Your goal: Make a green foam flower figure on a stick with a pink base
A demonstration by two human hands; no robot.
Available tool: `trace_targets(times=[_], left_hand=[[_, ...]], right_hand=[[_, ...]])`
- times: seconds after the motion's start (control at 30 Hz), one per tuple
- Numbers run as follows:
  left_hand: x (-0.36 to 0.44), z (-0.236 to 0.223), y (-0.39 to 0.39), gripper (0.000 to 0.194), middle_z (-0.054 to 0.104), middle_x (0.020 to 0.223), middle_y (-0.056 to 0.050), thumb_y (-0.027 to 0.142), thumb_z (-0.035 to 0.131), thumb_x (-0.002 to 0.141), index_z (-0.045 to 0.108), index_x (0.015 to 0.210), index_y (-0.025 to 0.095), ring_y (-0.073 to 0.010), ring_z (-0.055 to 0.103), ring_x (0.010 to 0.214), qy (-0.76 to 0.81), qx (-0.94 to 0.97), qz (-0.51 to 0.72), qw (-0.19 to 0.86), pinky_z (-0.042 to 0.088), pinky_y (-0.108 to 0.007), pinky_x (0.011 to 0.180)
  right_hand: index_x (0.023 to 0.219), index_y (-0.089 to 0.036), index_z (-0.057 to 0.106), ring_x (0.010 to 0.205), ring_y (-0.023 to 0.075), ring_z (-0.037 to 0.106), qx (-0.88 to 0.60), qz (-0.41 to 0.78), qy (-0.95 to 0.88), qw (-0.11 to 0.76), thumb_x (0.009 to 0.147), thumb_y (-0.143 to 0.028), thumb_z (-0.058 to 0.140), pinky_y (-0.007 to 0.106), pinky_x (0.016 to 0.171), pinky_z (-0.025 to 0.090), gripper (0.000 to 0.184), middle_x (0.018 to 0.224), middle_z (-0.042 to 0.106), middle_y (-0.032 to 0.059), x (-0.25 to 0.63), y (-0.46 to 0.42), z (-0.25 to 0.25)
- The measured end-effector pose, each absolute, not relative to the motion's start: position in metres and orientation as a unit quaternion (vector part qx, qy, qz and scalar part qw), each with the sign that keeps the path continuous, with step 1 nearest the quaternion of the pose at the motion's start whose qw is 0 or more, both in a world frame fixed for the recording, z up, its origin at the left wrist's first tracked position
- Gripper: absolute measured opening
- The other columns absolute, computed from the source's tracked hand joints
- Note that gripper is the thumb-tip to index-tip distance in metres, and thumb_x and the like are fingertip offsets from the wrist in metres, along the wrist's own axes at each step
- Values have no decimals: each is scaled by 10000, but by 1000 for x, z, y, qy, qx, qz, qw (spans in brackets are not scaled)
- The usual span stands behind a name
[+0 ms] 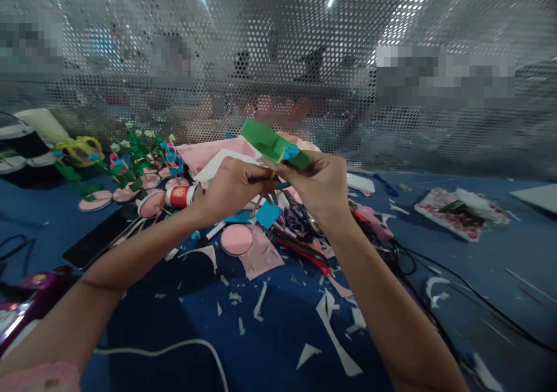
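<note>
In the head view my right hand (324, 186) is closed in a pinch around a folded green strip (265, 140), which looks like paper or foam. A small blue flower-like piece (290, 152) shows against the strip, just above my thumb. My left hand (235, 186) meets the right from the side, its fingertips pressed together below the strip. What those fingertips hold is hidden. Under both hands lie a blue paper square (268, 214) and a round pink disc (237, 239) on a pink sheet (261, 257).
Small paper-flower stands (143, 160) crowd the left, near yellow scissors (82, 150) and a red-and-white roll (181, 196). A dark phone (102, 238) lies closer. Paper scraps (335, 334) litter the blue table. Cables (474, 290) run right; a perforated metal screen (278, 61) stands behind.
</note>
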State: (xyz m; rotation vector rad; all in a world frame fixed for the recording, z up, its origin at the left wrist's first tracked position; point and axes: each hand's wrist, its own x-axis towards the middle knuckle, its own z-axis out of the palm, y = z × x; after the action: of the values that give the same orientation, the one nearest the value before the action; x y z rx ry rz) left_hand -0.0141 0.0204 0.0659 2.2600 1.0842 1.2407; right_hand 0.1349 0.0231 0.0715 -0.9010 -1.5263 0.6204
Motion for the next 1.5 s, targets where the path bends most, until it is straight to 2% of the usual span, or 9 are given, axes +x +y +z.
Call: trace_targets(times=[0.23, 0.43, 0.53, 0.67, 0.83, 0.97, 1.2, 1.4, 1.5], left_hand=[[-12, 61, 25, 150, 659, 582, -16, 230, 614, 746, 690, 672, 125, -105, 588, 533, 397, 771, 448, 215, 430, -189, 488], [-17, 63, 35, 238, 685, 640, -62, 337, 679, 698, 697, 705, 100, -133, 636, 561, 366, 729, 472, 335, 510, -218, 538], [-17, 67, 33, 261, 676, 614, -60, 345, 701, 674, 690, 674, 84, -130, 628, 540, 371, 723, 460, 357, 511, -220, 535], [-14, 70, 30, 157, 691, 630, -37, 238, 708, 657, 712, 726, 97, -129, 633, 552, 370, 727, 444, 371, 523, -220, 548], [-12, 68, 29, 85, 705, 652, -31, 150, 688, 652, 730, 719, 120, -117, 633, 577, 361, 747, 430, 355, 515, -196, 561], [-12, 65, 29, 120, 701, 631, -16, 84, 641, 652, 739, 706, 130, -114, 623, 579, 372, 761, 433, 307, 492, -183, 550], [-13, 62, 26, 96, 717, 682, -20, 184, 658, 693, 742, 727, 152, -124, 621, 596, 380, 782, 428, 247, 472, -199, 542], [-11, 56, 28, 102, 703, 665, -31, 176, 638, 702, 719, 713, 116, -142, 626, 611, 385, 785, 427, 229, 477, -223, 556], [-11, 55, 32, 94, 697, 658, -49, 148, 627, 700, 702, 700, 92, -144, 632, 603, 384, 770, 434, 265, 493, -228, 557]], right_hand=[[809, -196, 698, 818, 217, 661, -395, 234, -668, 585, 634, -456, 726, 359, 777, 527, 315, 824, 712, 35, 129, 20, 64], [803, -176, 675, 821, 216, 671, -368, 387, -625, 570, 439, -418, 831, 358, 770, 545, 464, 829, 716, 57, 140, 30, 67], [777, -184, 676, 808, 198, 667, -357, 416, -618, 564, 446, -404, 829, 353, 776, 542, 426, 815, 714, 41, 145, 37, 66], [692, -195, 659, 665, 155, 634, -361, 424, -610, 564, 439, -428, 823, 313, 663, 539, 381, 695, 681, -6, 146, 42, 63], [648, -202, 642, 610, 124, 588, -366, 419, -600, 575, 362, -397, 849, 280, 620, 512, 403, 649, 643, -32, 144, 42, 64], [622, -200, 645, 595, 112, 570, -365, 453, -580, 570, 313, -347, 862, 270, 616, 504, 405, 622, 625, -42, 143, 40, 68], [638, -192, 628, 556, 99, 550, -361, 484, -573, 554, 342, -354, 857, 269, 601, 503, 407, 602, 597, -47, 140, 36, 70], [685, -177, 612, 633, 135, 578, -395, 415, -586, 573, 372, -372, 851, 310, 670, 511, 439, 660, 609, -15, 135, 37, 62], [846, -192, 608, 802, 167, 606, -396, 356, -597, 600, 393, -397, 843, 339, 758, 515, 550, 859, 639, 20, 138, 38, 60]])
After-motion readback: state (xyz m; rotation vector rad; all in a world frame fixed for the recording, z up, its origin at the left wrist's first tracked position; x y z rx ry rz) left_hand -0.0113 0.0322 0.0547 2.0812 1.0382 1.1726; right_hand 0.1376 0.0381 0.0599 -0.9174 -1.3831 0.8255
